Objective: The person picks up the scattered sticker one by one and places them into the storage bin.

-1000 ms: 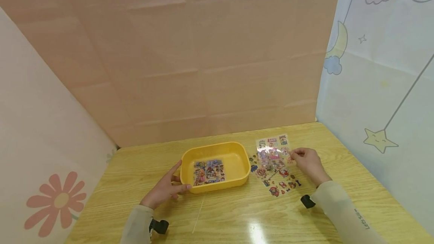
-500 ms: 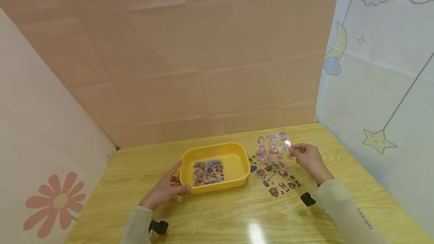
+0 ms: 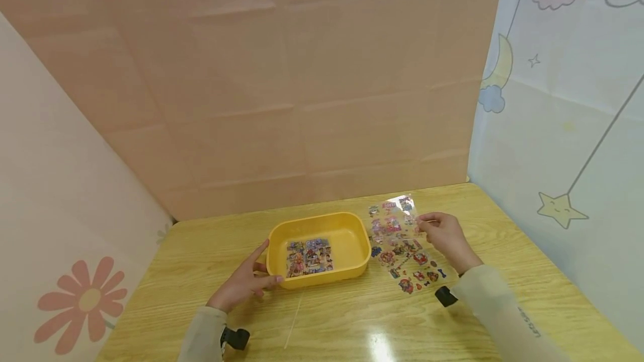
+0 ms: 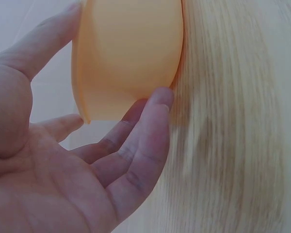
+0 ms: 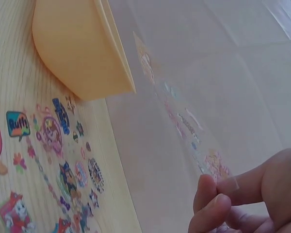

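Note:
The left hand [image 3: 245, 282] holds the left end of a yellow box [image 3: 355, 274], thumb at the near rim; the left wrist view has the hand's [image 4: 92, 150] bent fingers against the outer wall of the box [image 4: 131, 58]. Between right thumb and fingers, the right hand [image 3: 448, 239] pinches the edge of a clear sticker sheet [image 3: 392, 224], tilted over a second sheet [image 3: 418, 275] on the table. Edge-on in the right wrist view, the pinched sheet [image 5: 186, 121] rises from the right hand [image 5: 247, 199]. Small colourful stickers [image 3: 310, 257] lie inside the box.
The wooden table [image 3: 342, 317] runs back to a plain cloth wall [image 3: 302, 99]. Patterned white sheets stand at the left [image 3: 50, 183] and right [image 3: 563, 127]. The second sticker sheet lies close to the box's right end.
The right hand has moved left, bringing the pinched sheet nearer the box and baring more of the sheet beneath. The left hand and box have barely moved.

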Demonstrator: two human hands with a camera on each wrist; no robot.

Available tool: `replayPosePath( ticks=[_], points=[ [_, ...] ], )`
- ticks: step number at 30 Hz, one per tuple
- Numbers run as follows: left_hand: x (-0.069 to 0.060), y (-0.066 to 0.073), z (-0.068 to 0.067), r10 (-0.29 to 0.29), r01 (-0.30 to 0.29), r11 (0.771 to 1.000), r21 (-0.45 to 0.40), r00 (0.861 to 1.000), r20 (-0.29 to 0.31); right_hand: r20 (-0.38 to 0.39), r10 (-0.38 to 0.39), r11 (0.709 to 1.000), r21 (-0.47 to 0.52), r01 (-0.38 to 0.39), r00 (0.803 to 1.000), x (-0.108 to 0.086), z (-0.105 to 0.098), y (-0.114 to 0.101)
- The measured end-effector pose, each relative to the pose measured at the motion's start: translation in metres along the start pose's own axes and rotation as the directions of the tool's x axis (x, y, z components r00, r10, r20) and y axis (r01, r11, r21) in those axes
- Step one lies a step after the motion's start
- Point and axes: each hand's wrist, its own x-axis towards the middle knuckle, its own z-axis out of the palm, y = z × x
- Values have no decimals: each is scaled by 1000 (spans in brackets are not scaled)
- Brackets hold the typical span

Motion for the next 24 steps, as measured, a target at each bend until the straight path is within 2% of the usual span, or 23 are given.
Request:
replayPosePath(
  ticks=[11, 24],
  points=[
    [0, 0, 0, -17, 17, 1000, -7, 1000, -2, 31, 4, 999, 53, -5, 1000, 1, 20, -12],
    [-1, 1, 1, -15, 15, 1000, -14, 1000, -1, 46, -21, 998, 55, 19, 999, 1, 47, -29]
  ],
)
